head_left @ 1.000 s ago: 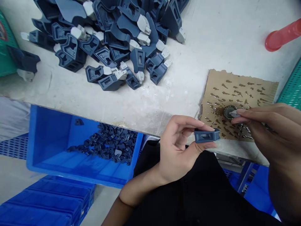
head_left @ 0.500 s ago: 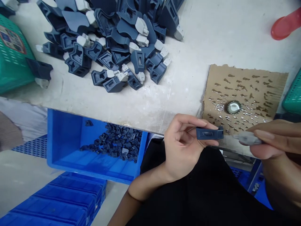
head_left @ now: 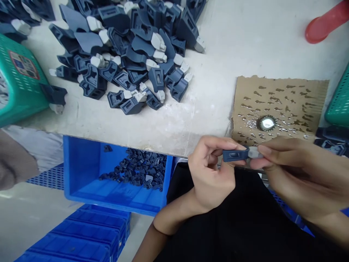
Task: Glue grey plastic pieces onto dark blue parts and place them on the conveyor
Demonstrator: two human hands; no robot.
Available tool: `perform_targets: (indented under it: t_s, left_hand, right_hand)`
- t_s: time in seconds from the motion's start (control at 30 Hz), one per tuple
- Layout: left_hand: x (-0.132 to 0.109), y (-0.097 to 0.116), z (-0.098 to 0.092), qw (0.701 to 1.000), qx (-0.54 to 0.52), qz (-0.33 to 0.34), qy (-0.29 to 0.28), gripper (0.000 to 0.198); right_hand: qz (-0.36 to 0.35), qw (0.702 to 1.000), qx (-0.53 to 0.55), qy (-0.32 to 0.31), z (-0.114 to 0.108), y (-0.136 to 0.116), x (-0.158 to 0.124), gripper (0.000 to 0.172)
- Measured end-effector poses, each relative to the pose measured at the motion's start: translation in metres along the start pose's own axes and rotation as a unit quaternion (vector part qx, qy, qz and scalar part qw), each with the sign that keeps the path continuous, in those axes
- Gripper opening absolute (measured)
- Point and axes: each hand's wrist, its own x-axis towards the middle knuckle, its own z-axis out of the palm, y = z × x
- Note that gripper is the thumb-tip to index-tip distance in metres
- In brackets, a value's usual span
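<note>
Fingers of left hand: pinching dark blue plastic part, held level off the worktop edge. Fingers of right hand: pinching small grey piece, touching the blue part's end. Just beyond fingers: cardboard sheet with bottle cap. Farther left: heap of parts; below left, blue bin.

Dark blue part, pale grey insert.

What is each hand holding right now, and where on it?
The left hand pinches the dark blue plastic part at its left end. The right hand pinches the small grey piece against that part's right end.
</note>
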Motion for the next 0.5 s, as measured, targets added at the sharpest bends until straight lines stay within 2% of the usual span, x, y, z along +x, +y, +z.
perform_targets:
  t_s: [0.07, 0.13, 0.23, 0.27, 0.3, 0.33, 0.37, 0.47, 0.5]
  left_hand:
    - [0.002, 0.0, 0.0, 0.999, 0.041, 0.007, -0.001, 0.025]
    - [0.006, 0.001, -0.001, 0.997, 0.082, 0.01, -0.01, 0.022]
    - [0.019, 0.009, -0.01, 0.983, 0.17, 0.031, -0.06, 0.018]
    - [0.026, 0.013, -0.016, 0.973, 0.215, 0.056, -0.067, 0.017]
    - [0.034, 0.017, -0.024, 0.956, 0.271, 0.093, -0.058, 0.017]
    - [0.045, 0.022, -0.033, 0.931, 0.338, 0.138, -0.027, 0.018]
    - [0.056, 0.027, -0.042, 0.892, 0.411, 0.184, 0.017, 0.02]
    - [0.088, 0.041, -0.066, 0.731, 0.606, 0.273, 0.153, 0.038]
    - [0.096, 0.044, -0.072, 0.694, 0.638, 0.28, 0.182, 0.049]
  right_hand:
    - [-0.041, 0.998, -0.004, 0.052, 0.01, 0.003, 0.001, 0.025]
    - [-0.042, 0.995, -0.003, 0.09, 0.019, 0.006, 0.002, 0.024]
    - [-0.001, 0.996, 0.033, 0.087, 0.024, 0.012, 0.004, 0.01]
    - [0.013, 0.996, 0.042, 0.08, 0.022, 0.015, 0.005, 0.01]
    - [0.028, 0.995, 0.043, 0.08, 0.016, 0.02, 0.005, 0.017]
    - [0.045, 0.994, 0.026, 0.094, 0.006, 0.026, 0.005, 0.024]
    - [0.063, 0.99, -0.011, 0.123, -0.007, 0.033, 0.004, 0.027]
    - [0.119, 0.952, -0.183, 0.216, -0.062, 0.061, 0.0, 0.021]
    - [0.128, 0.941, -0.227, 0.217, -0.081, 0.072, 0.0, 0.02]
